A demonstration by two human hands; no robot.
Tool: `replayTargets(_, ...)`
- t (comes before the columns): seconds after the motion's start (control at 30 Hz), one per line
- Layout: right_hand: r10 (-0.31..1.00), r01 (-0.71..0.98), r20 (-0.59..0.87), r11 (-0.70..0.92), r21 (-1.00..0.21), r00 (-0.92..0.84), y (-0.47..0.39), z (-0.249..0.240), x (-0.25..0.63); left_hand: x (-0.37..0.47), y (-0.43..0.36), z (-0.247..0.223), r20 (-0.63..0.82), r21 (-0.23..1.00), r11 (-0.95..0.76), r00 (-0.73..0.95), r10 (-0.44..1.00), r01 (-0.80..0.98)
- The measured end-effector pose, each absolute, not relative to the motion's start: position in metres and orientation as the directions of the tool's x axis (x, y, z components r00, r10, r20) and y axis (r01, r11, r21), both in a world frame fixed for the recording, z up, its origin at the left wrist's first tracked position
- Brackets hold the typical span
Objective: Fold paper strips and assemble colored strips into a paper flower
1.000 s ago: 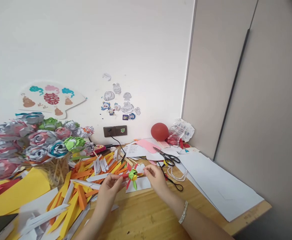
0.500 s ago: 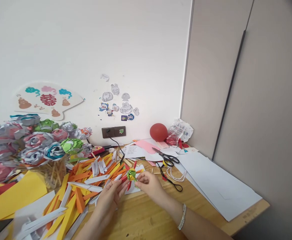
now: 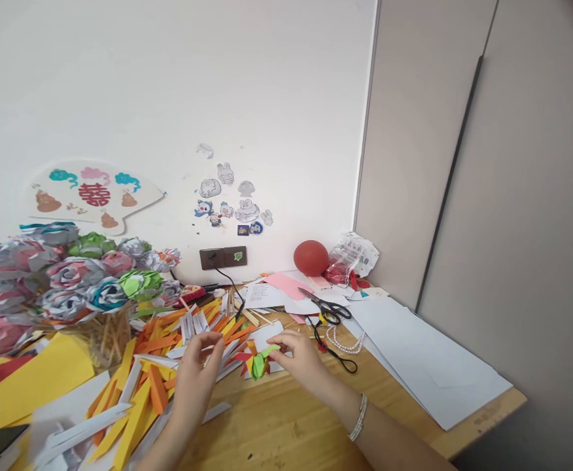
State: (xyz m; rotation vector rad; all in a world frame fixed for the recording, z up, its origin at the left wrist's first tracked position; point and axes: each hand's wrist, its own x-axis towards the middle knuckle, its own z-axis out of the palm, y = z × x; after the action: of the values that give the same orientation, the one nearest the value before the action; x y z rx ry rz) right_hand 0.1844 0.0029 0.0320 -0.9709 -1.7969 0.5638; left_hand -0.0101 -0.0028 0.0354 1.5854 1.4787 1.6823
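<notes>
A small folded paper piece (image 3: 258,364) in green, yellow, orange and red hangs just above the table. My right hand (image 3: 294,356) pinches its green strip between thumb and fingertips. To its left, my left hand (image 3: 199,367) is apart from the piece, with thumb and fingers spread and nothing between them. Behind and left of that hand lies a heap of folded paper strips (image 3: 156,391) in orange, yellow and white. A white paper sheet (image 3: 268,332) lies behind the folded piece.
Paper flowers (image 3: 75,281) stand bunched at the left. Black-handled scissors (image 3: 333,311), a pearl string (image 3: 348,343) and a red balloon (image 3: 311,259) are at the back right. White sheets (image 3: 428,360) cover the table's right side, beside a grey cabinet (image 3: 502,229).
My left hand has let go of the folded paper piece and moved left and up. The piece has turned and now hangs a little lower from my right hand.
</notes>
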Motion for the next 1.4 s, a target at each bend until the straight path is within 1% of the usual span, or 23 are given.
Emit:
replayTargets(0.03, 0.816, 0.374, 0.533, 0.577, -0.726, -0.223, 0.002, 0.033, 0.185, -0.009, -0.004, 0.038, 0.569, 0.772, -0.439, -0.193, 0.799, 0.459)
replayTargets(0.1, 0.807, 0.392, 0.532, 0.590, -0.705, -0.256, 0.000, 0.034, 0.185, -0.004, -0.008, 0.041, 0.678, 0.591, -0.578, 0.042, 0.734, 0.562)
replayTargets(0.17, 0.786, 0.387, 0.551, 0.618, -0.684, -0.282, -0.002, 0.034, 0.184, 0.003, -0.011, 0.043, 0.686, 0.461, -0.668, 0.243, 0.686, 0.584)
replayTargets(0.23, 0.774, 0.363, 0.563, 0.633, -0.683, -0.290, -0.004, 0.035, 0.183, 0.009, -0.013, 0.042, 0.651, 0.422, -0.685, 0.327, 0.685, 0.594)
replayTargets(0.3, 0.781, 0.344, 0.561, 0.624, -0.701, -0.274, -0.005, 0.036, 0.181, 0.013, -0.015, 0.040, 0.629, 0.461, -0.656, 0.302, 0.717, 0.598)
replayTargets(0.47, 0.805, 0.296, 0.570, 0.591, -0.751, -0.162, -0.008, 0.038, 0.180, 0.018, -0.022, 0.041, 0.587, 0.636, -0.557, 0.134, 0.799, 0.535)
replayTargets(0.6, 0.747, 0.281, 0.644, 0.661, -0.695, -0.165, -0.010, 0.038, 0.180, 0.021, -0.027, 0.046, 0.532, 0.706, -0.506, 0.100, 0.841, 0.495)
replayTargets(0.7, 0.696, 0.263, 0.694, 0.716, -0.647, -0.185, -0.011, 0.038, 0.179, 0.022, -0.028, 0.047, 0.539, 0.703, -0.506, 0.090, 0.838, 0.500)
replayTargets(0.9, 0.635, 0.227, 0.737, 0.772, -0.594, -0.230, -0.011, 0.039, 0.179, 0.020, -0.029, 0.043, 0.611, 0.657, -0.552, 0.067, 0.789, 0.514)
replayTargets(1.03, 0.598, 0.242, 0.772, 0.799, -0.551, -0.215, -0.011, 0.038, 0.179, 0.021, -0.032, 0.045, 0.621, 0.686, -0.568, 0.041, 0.783, 0.454)
replayTargets(1.13, 0.564, 0.262, 0.797, 0.819, -0.510, -0.214, -0.011, 0.037, 0.178, 0.024, -0.034, 0.048, 0.607, 0.753, -0.554, -0.049, 0.793, 0.356)
replayTargets(1.2, 0.544, 0.277, 0.813, 0.830, -0.484, -0.208, -0.012, 0.036, 0.178, 0.025, -0.036, 0.050, 0.602, 0.776, -0.550, -0.104, 0.792, 0.310)
replayTargets(1.4, 0.535, 0.280, 0.819, 0.834, -0.475, -0.205, -0.017, 0.038, 0.177, 0.026, -0.039, 0.052, 0.659, 0.732, -0.600, -0.113, 0.743, 0.323)
